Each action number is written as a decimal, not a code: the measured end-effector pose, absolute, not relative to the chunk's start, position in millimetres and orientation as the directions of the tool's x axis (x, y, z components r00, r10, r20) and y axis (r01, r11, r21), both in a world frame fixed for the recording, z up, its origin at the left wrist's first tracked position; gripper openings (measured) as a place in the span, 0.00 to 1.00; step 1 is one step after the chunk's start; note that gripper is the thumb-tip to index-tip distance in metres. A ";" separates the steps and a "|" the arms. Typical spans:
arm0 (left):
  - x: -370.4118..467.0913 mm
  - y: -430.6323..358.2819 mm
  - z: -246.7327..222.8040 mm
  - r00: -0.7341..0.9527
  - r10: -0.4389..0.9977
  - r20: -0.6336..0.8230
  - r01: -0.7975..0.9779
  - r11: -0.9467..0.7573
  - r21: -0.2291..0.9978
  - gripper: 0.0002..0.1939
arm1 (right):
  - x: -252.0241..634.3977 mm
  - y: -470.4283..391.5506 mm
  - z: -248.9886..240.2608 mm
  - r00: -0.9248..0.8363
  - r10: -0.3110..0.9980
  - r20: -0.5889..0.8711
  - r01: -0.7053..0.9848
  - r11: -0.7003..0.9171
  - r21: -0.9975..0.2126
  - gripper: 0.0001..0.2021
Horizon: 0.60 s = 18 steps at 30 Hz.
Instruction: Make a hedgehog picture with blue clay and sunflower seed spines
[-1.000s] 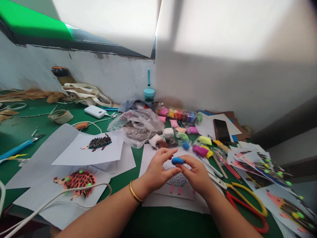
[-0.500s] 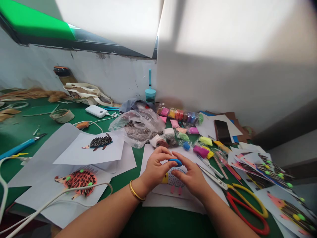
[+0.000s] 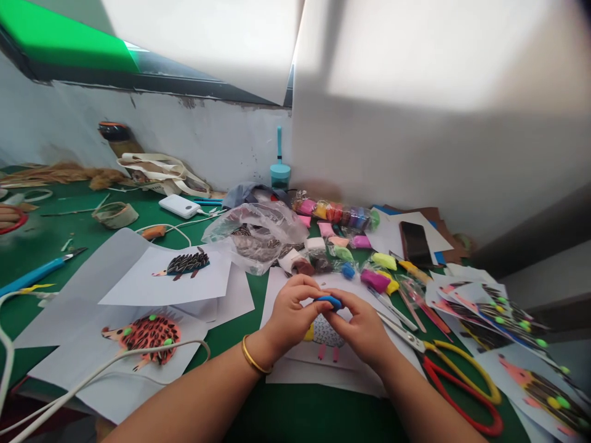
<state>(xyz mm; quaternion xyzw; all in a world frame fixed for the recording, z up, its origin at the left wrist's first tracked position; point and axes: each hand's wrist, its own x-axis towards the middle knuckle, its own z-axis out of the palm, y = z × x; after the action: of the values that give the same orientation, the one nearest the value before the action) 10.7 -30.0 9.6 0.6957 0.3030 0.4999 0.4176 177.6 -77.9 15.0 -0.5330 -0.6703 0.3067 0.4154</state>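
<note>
A small flattened piece of blue modelling clay [image 3: 330, 302] is pinched between my two hands. My left hand [image 3: 295, 311], with a gold bangle at the wrist, has thumb and fingers closed on its left side. From the right, my right hand [image 3: 357, 326] grips the other edge. Beneath them lies a white sheet with a hedgehog picture [image 3: 329, 332], its yellow face and pink feet showing; the hands cover part of it. Just beyond the fingers are several small bags of coloured clay, among them a blue one [image 3: 348, 271].
Scissors [image 3: 415, 344] with red and yellow handles lie right of my hands. Finished hedgehog pictures [image 3: 526, 381] overlap at the far right; others [image 3: 143, 338] lie left under a white cable. A plastic bag of seeds [image 3: 258, 240] sits behind. Another person's hand [image 3: 9, 215] shows at the left edge.
My right hand has closed in, its thumb and fingers now gripping the blue clay. Another person's hand with something red-rimmed has come into view at the left edge.
</note>
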 end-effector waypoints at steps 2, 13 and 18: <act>10.3 -29.1 10.9 0.305 0.855 0.419 -0.046 -0.426 0.904 0.07 | 178.6 -78.7 15.9 -0.085 0.975 0.205 0.396 0.222 -0.891 0.17; 8.3 -27.2 13.7 0.349 0.857 0.379 0.040 -0.417 0.908 0.07 | 177.7 -76.8 17.2 -0.094 0.970 0.224 0.523 0.239 -0.818 0.08; 7.5 -26.1 15.0 0.320 0.871 0.373 -0.029 -0.384 0.923 0.10 | 178.7 -75.8 15.4 -0.077 0.974 0.214 0.382 0.227 -0.896 0.08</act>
<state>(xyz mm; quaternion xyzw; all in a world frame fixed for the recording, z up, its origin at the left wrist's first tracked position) 7.5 -26.1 15.0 0.6712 0.3135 0.4916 0.4578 178.7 -75.8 15.4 -0.5209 -0.6507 0.3392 0.4362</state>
